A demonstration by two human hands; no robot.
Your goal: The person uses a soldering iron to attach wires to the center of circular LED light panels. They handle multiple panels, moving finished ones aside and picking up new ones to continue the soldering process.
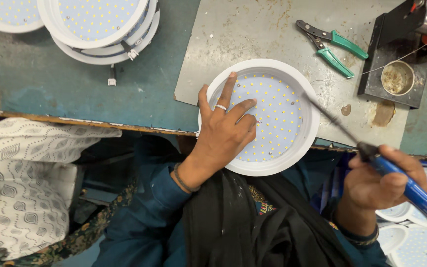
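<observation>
Round panel (277,118) lies on metal sheet (253,34), pliers (333,47) behind it, stacked panels (100,24) left.

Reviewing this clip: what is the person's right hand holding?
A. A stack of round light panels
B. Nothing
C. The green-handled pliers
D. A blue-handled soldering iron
D. The right hand grips the blue-handled soldering iron, its thin tip reaching over the round LED panel light that the left hand presses flat; the green-handled pliers lie untouched on the metal sheet.
</observation>
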